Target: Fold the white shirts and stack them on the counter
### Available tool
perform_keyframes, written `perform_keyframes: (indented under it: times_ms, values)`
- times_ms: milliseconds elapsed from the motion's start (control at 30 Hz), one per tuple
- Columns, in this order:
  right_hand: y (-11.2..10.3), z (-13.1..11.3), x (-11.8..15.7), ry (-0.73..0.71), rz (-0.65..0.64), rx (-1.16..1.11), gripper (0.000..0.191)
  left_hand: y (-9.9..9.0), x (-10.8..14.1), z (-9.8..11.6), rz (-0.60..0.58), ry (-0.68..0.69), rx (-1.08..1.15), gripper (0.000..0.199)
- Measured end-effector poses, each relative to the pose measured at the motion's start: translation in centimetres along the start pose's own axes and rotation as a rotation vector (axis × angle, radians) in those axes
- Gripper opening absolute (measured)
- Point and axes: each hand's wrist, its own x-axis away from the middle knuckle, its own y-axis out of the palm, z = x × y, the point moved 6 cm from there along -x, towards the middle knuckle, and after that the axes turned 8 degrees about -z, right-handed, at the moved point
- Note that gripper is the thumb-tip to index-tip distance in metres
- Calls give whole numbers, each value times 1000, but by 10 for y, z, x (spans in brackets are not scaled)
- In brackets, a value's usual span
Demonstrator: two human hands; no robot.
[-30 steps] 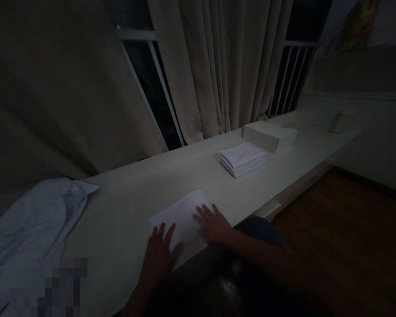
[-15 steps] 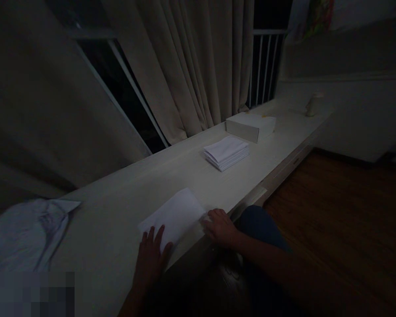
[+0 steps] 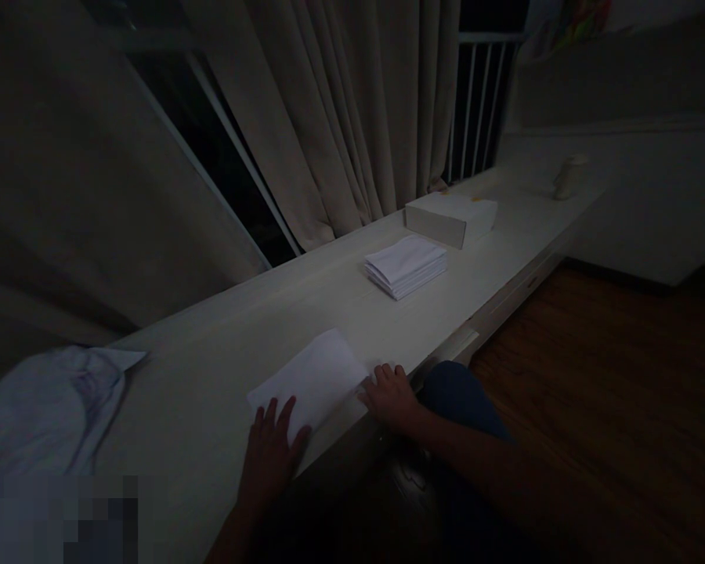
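Observation:
A white folded sheet (image 3: 314,376) lies flat near the front edge of the long pale counter (image 3: 211,337). My left hand (image 3: 270,442) rests on its lower left corner with the fingers spread. At the sheet's right corner is my right hand (image 3: 389,395), its fingers bent and slightly apart, the fingertips touching the corner. Neither hand is closed round anything. Farther along the counter sits a neat stack of folded white sheets (image 3: 405,266).
Behind the stack stands a white box (image 3: 450,218), and a pale cylindrical object (image 3: 569,176) is at the far end. Crumpled whitish cloth (image 3: 47,415) covers the left end. Curtains (image 3: 329,117) hang along the back. My knee (image 3: 461,395) is beside the counter's front edge.
The camera view has shifted slightly. The fingers of my right hand have lifted and spread a little at the sheet's corner. My left hand stays on the sheet.

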Motion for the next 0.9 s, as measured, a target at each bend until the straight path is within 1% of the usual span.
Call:
perform_keyframes:
  times_ms: [200,400,600,733,900]
  values:
    - [-1,-4,-4,-7,3,27,36,0,1,0,-18,-13,-30,69]
    - [-3,-3,-5,-80,-47,19,36,0,1,1,-16,-15,-30,70]
    - [-4,0,-9,34,-61,-18,37,-2,1,2,-3,-7,-5,70]
    - [-4,-5,-11,31,-70,-11,33,-2,2,2,-8,2,-16,70]
    - [-2,-8,-15,63,-72,28,43,-1,2,3,-20,21,-36,70]
